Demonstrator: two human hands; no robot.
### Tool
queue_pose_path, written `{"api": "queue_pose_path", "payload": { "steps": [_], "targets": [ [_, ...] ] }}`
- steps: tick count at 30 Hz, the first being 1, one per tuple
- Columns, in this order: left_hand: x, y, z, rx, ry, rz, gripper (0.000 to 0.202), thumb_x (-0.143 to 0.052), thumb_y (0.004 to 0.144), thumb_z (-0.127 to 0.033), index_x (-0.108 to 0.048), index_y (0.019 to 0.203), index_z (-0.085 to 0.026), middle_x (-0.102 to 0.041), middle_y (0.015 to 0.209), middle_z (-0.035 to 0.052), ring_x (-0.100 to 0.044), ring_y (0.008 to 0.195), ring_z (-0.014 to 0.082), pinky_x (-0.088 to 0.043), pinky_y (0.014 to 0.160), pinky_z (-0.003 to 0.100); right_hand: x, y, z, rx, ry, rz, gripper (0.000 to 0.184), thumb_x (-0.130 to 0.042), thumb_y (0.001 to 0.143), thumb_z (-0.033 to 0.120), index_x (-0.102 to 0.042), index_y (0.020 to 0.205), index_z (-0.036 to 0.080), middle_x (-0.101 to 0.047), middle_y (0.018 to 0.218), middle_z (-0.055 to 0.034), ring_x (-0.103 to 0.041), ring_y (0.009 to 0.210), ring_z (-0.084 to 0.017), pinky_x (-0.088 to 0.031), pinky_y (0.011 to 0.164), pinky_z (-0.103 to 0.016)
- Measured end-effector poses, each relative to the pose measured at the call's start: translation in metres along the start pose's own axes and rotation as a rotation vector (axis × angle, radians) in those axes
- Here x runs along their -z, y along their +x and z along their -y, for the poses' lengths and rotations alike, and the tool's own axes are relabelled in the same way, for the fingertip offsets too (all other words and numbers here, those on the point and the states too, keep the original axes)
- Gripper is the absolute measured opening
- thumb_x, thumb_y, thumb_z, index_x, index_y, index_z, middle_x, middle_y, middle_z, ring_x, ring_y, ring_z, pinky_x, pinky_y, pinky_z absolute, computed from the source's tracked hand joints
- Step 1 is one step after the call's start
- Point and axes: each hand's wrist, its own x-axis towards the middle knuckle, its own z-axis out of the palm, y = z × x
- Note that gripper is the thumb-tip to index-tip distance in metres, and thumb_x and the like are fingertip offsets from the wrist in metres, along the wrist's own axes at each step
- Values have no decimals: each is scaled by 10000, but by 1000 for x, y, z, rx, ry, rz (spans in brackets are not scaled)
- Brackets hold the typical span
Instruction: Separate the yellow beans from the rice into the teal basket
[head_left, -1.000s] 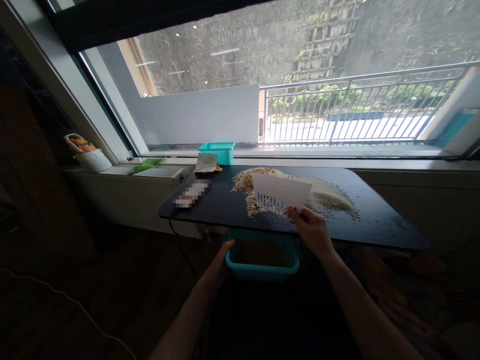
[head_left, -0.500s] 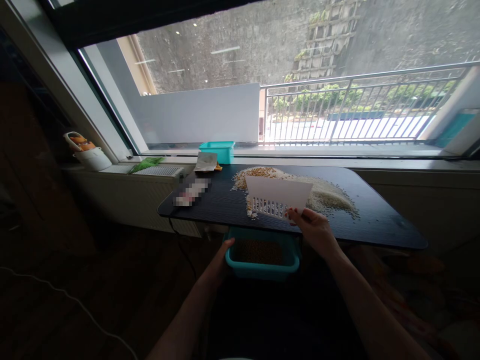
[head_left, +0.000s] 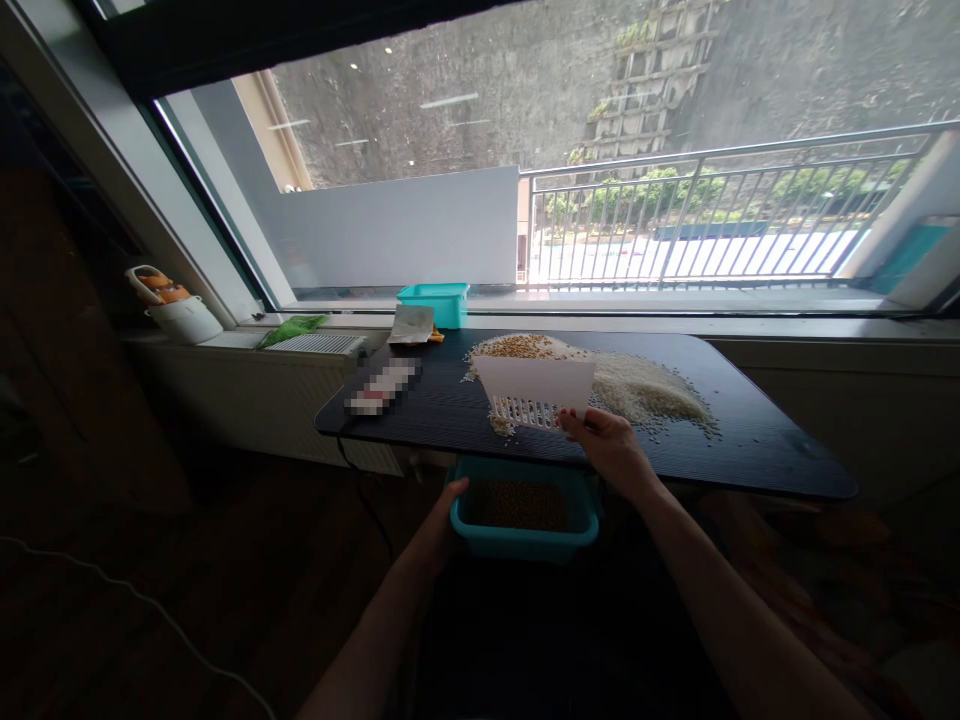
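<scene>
My right hand (head_left: 604, 440) grips the lower right corner of a white slotted scoop (head_left: 536, 380), held over the near part of the dark table (head_left: 420, 425). Behind the scoop lies a pile of yellow kernels (head_left: 517, 346) mixed with white grains, partly hidden by it. To its right spreads a heap of rice-like white grains (head_left: 645, 390). Below the table's front edge, my left hand (head_left: 446, 515) holds the left rim of a teal plastic bin (head_left: 525, 540). Brownish kernels (head_left: 521, 503) cover the bin's bottom, in shadow.
A second turquoise bin (head_left: 442, 303) stands at the table's back, beside a paper packet (head_left: 412, 325). A blurred flat item (head_left: 384, 387) lies at the left. A radiator (head_left: 255, 385), a green cloth (head_left: 294, 330) and a white basket (head_left: 184, 315) are farther left.
My right hand has moved the slotted scoop a little to the left, uncovering more of the white grains. My left hand and the teal bin have stayed in place.
</scene>
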Motion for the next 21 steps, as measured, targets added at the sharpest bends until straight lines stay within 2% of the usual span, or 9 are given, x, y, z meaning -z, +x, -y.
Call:
{"api": "queue_pose_path", "payload": {
  "steps": [3, 8, 12, 21],
  "targets": [
    [-3, -2, -1, 0, -3, 3, 551, -473, 771, -510, -525, 1195, -162, -637, 1104, 93, -589, 1006, 252, -488, 757, 329, 8, -7, 0, -26, 16, 38, 351, -598, 702, 495, -689, 749, 159, -629, 615, -13, -565, 589, -147, -454, 553, -243],
    [-3, -3, -2, -8, 11, 1, 540, -466, 773, -516, -524, 1187, -173, -635, 1108, 91, -585, 1013, 254, -482, 773, 341, 16, -15, 6, -63, 75, 26, 328, -613, 696, 475, -689, 760, 162, -662, 697, -28, -583, 627, -158, -479, 616, -279],
    [-1, -1, 0, 1, 28, -40, 558, -472, 756, -541, -526, 1182, -185, -634, 1107, 87, -587, 1006, 262, -477, 777, 357, 16, -17, 7, -76, 97, 15, 336, -623, 680, 484, -696, 746, 163, -680, 717, -39, -598, 641, -171, -490, 625, -295],
    [2, 2, 3, -1, 5, -35, 564, -490, 750, -532, -527, 1191, -183, -631, 1115, 83, -589, 998, 249, -485, 747, 322, 16, -20, 9, -120, 159, 18, 386, -651, 629, 538, -703, 744, 173, -691, 734, -41, -621, 671, -190, -520, 627, -304]
  ]
}}
